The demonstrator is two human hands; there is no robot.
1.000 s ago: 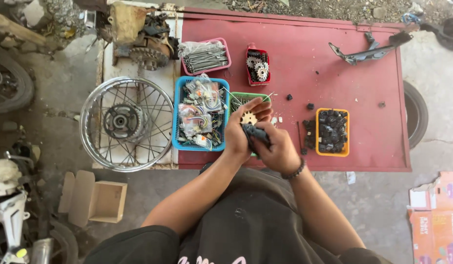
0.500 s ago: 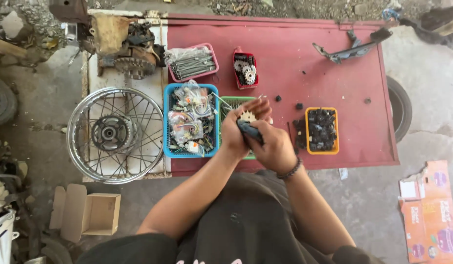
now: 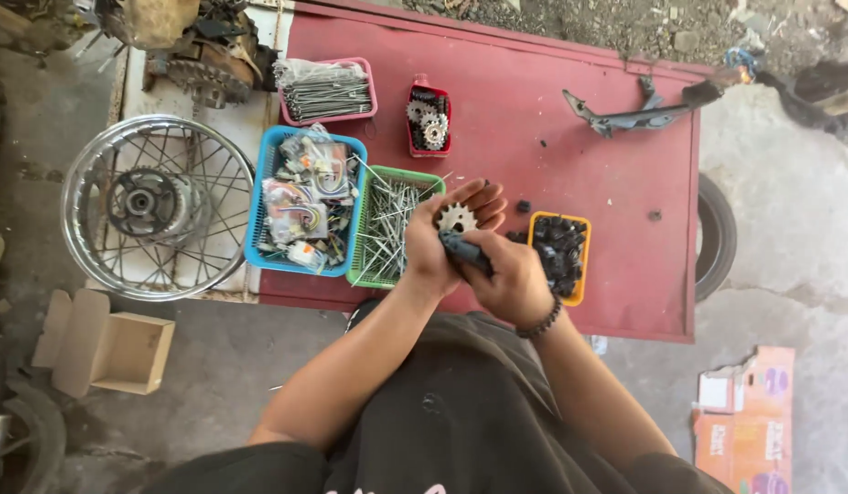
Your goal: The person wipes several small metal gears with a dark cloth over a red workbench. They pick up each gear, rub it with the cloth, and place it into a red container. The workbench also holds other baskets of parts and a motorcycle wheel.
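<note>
Dull grey steel: a small toothed sprocket (image 3: pixel 457 218), flat and star-edged, lies on the open palm of the left hand (image 3: pixel 442 240), fingers spread wide beneath it. The right hand (image 3: pixel 511 279) is closed around a dark blue-grey cloth or handle (image 3: pixel 465 252), pressed against the sprocket's lower edge; which of the two it is cannot be told.

Change since a second ago: the hands keep the same hold and the same spot over the near edge of the desk (image 3: pixel 552 101), so the rubbing at the sprocket appears to be going on, not finished. Only the view has swung left and down.

Items on the desk, painted dark red, scuffed:
- Green basket (image 3: pixel 362 265), mesh-walled, full of thin bright spokes, just left of the hands.
- Blue basket (image 3: pixel 259 247), bagged wiring and small fittings in clear plastic.
- Pink tray (image 3: pixel 364 69), more straight spokes.
- Red tub (image 3: pixel 429 123), further sprockets, greasy.
- Orange tray (image 3: pixel 584 265), black rubbery blocks, just right of the hands.
- Bent black metal lever (image 3: pixel 634 114), far right.

Beside the desk: chromed spoked wheel (image 3: pixel 154 206); an open cardboard box (image 3: pixel 104 343) on the concrete floor.
</note>
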